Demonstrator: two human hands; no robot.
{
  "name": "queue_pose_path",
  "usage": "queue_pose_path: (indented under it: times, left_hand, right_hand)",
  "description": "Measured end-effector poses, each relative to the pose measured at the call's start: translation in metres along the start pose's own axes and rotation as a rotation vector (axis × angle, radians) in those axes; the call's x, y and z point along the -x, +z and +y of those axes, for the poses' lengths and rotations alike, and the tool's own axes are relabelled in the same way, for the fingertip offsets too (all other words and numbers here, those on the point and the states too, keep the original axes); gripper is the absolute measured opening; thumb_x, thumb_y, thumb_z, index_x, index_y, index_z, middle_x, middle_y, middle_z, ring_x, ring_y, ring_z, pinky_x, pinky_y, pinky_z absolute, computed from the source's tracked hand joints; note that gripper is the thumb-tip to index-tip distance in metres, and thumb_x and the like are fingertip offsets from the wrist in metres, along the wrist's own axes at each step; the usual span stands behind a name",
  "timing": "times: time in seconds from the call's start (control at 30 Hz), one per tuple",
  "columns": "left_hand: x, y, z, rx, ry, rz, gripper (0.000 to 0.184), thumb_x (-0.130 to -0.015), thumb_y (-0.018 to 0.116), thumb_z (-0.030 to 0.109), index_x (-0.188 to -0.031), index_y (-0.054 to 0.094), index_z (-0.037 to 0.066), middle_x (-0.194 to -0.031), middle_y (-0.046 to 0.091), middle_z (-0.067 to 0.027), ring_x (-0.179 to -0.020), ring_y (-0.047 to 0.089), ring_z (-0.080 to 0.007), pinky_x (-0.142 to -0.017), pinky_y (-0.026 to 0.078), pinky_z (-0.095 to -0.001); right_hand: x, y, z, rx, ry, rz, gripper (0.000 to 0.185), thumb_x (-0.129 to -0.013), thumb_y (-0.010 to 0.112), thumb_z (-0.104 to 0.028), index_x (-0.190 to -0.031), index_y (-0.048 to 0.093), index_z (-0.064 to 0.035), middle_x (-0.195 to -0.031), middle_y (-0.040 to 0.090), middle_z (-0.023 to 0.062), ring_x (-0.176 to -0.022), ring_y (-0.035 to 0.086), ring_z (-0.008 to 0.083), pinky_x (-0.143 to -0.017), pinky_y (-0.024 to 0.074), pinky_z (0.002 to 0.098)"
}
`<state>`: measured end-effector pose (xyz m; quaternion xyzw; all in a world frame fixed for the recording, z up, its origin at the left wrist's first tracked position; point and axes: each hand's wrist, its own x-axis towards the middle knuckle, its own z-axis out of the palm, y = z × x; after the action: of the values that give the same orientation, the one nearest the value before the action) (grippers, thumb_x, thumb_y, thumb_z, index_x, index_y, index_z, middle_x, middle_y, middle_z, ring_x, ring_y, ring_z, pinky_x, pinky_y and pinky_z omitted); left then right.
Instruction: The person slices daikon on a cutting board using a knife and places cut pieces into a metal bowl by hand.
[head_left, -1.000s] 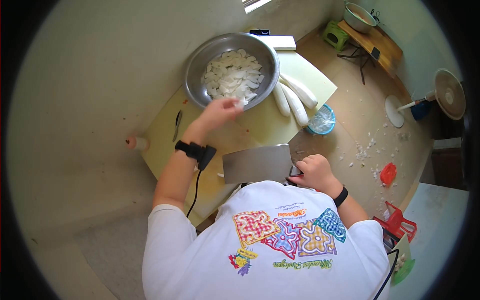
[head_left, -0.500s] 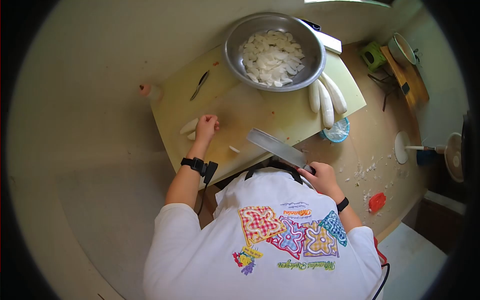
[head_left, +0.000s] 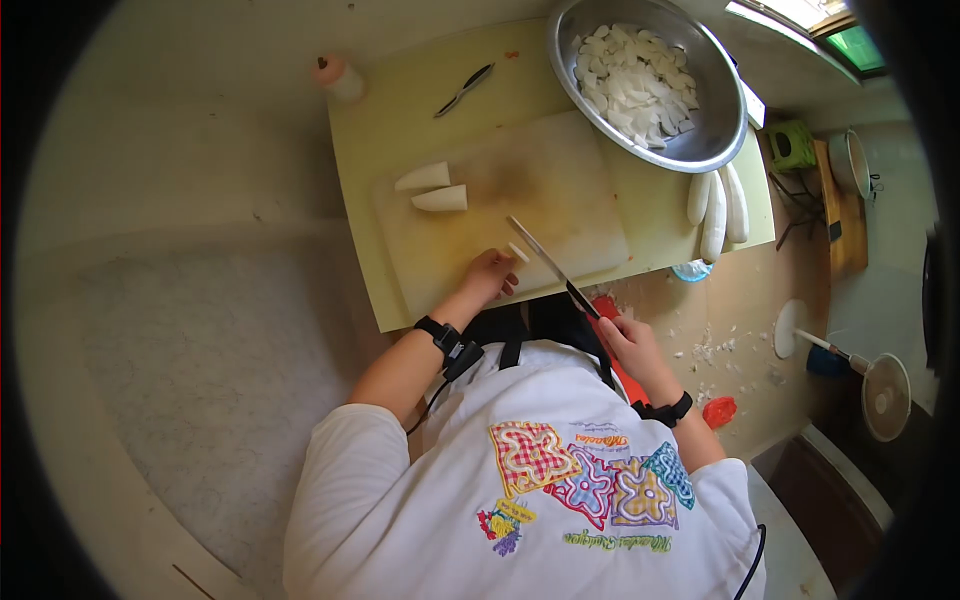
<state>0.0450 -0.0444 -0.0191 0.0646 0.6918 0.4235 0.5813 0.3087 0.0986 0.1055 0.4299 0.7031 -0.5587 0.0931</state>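
Note:
My left hand [head_left: 490,276] is at the near edge of the cutting board [head_left: 590,225], thumb and finger closed at a small white radish slice [head_left: 518,252]. In my right hand [head_left: 632,345] is the handle of a kitchen knife [head_left: 540,254], its blade seen nearly edge-on and slanting over the board just right of the slice. Two cut pieces of white radish [head_left: 440,198] lie side by side farther back on the board. A large metal bowl [head_left: 728,130] holds many radish slices [head_left: 640,85]. Several whole peeled radishes [head_left: 714,220] rest right of the board.
A peeler [head_left: 464,90] and a pinkish bottle [head_left: 340,78] are at the back of the yellow-green table [head_left: 400,120]. A blue-rimmed container [head_left: 692,271] shows below the table's right edge. White scraps and a red object [head_left: 719,411] lie on the floor. A fan [head_left: 885,397] stands at right.
My left hand has moved from beside the two cut pieces to the small slice. My right hand has turned the knife from flat to nearly edge-on and brought it near the slice. The view has shifted.

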Motion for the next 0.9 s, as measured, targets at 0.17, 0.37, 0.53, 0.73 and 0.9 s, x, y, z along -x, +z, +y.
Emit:
queue_pose_path:
  times: [0.17, 0.37, 0.53, 0.73, 0.9]
  left_hand:
    - [0.006, 0.015, 0.006, 0.048, 0.023, 0.041, 0.022, -0.103, 0.051, 0.028, -0.104, 0.053, 0.007, -0.074, 0.066, -0.0098, -0.049, 0.060, -0.0155, -0.041, 0.043, -0.0279]
    - [0.003, 0.025, -0.003, 0.133, 0.039, 0.065, 0.020, -0.103, 0.050, 0.029, -0.102, 0.052, 0.009, -0.072, 0.064, -0.0093, -0.044, 0.057, -0.0154, -0.039, 0.042, -0.0276]
    - [-0.001, 0.028, -0.006, 0.151, 0.063, 0.072, 0.020, -0.103, 0.050, 0.028, -0.099, 0.052, 0.009, -0.069, 0.063, -0.0079, -0.043, 0.056, -0.0155, -0.038, 0.042, -0.0287]
    - [0.001, 0.028, 0.001, 0.145, 0.025, 0.082, 0.022, -0.104, 0.049, 0.029, -0.100, 0.052, 0.008, -0.067, 0.062, -0.0077, -0.042, 0.055, -0.0159, -0.038, 0.042, -0.0288]
    - [0.003, 0.031, 0.002, 0.141, 0.047, 0.096, 0.023, -0.104, 0.047, 0.028, -0.102, 0.052, 0.007, -0.067, 0.061, -0.0077, -0.043, 0.056, -0.0162, -0.039, 0.043, -0.0296]
  right_hand:
    - [-0.005, 0.013, -0.018, -0.065, 0.033, -0.030, 0.047, -0.101, 0.058, -0.037, -0.077, 0.060, 0.0035, -0.062, 0.054, 0.0054, -0.058, 0.046, 0.0139, -0.054, 0.0377, 0.0326]
    - [-0.011, 0.022, -0.012, -0.028, 0.038, -0.030, 0.048, -0.101, 0.058, -0.037, -0.075, 0.059, 0.0037, -0.060, 0.052, 0.0074, -0.057, 0.045, 0.0151, -0.054, 0.0375, 0.0338]
    - [-0.012, 0.021, -0.014, 0.027, -0.002, -0.007, 0.048, -0.100, 0.058, -0.038, -0.077, 0.059, 0.0043, -0.060, 0.051, 0.0104, -0.057, 0.045, 0.0177, -0.054, 0.0384, 0.0358]
    - [-0.016, 0.020, -0.010, 0.051, 0.004, -0.009, 0.049, -0.099, 0.059, -0.039, -0.078, 0.060, 0.0043, -0.060, 0.051, 0.0119, -0.057, 0.045, 0.0188, -0.054, 0.0390, 0.0370]
    - [-0.018, 0.019, -0.010, 0.058, 0.013, -0.017, 0.049, -0.099, 0.060, -0.040, -0.078, 0.060, 0.0040, -0.060, 0.051, 0.0129, -0.057, 0.046, 0.0191, -0.054, 0.0394, 0.0373]
